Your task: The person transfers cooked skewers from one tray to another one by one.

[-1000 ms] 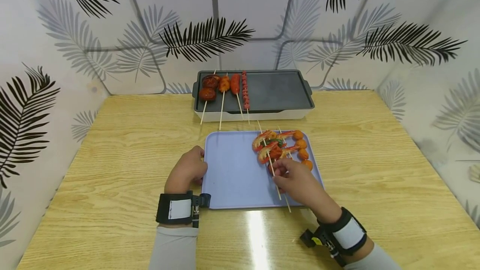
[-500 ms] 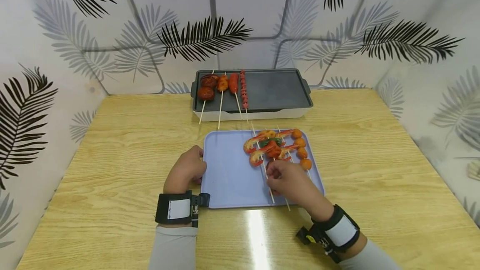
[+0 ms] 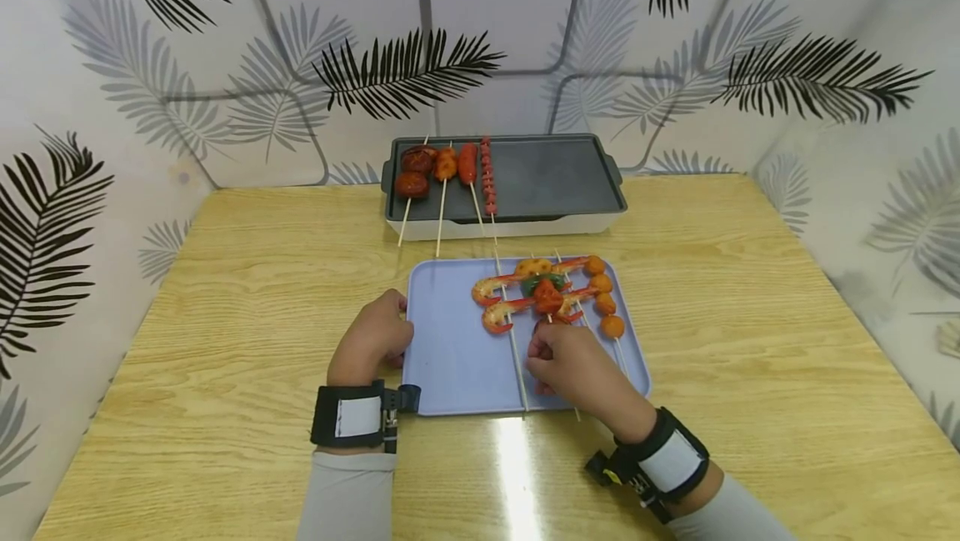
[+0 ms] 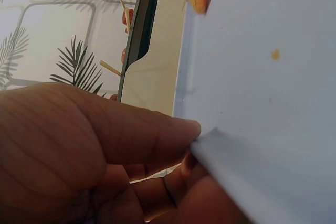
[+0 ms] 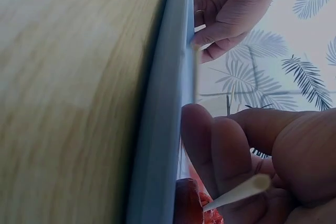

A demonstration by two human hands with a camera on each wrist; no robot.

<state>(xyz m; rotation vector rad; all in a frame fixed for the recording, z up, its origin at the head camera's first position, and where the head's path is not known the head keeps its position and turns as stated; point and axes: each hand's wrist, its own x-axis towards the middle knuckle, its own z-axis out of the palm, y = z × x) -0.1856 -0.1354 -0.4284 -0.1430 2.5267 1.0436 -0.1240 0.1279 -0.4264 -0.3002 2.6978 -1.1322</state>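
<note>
My left hand [image 3: 373, 333] pinches the left edge of a pale lavender tray [image 3: 450, 358], thumb on top and fingers below, as the left wrist view shows. My right hand [image 3: 585, 366] is over the tray's right part with fingers loosely curled. Just left of its fingertips lies the bare stick of a shrimp skewer [image 3: 497, 316], its shrimp toward the back. Partly under the right hand is a skewer with red meat [image 3: 548, 297], a green piece and a yellow piece; its stick end [image 5: 257, 183] points toward the right wrist camera.
Behind the tray stands a dark griddle [image 3: 555, 178] with several skewers on its left half, including a sausage [image 3: 468, 163]. A skewer of orange balls [image 3: 604, 303] lies along the tray's right side, beside more shrimp [image 3: 581, 299]. The wooden table [image 3: 225, 316] meets a leaf-patterned backdrop.
The shrimp skewer has shifted left across the tray, along with my right hand; its stick now lies a little left of the fingertips. My left hand stays on the tray edge.
</note>
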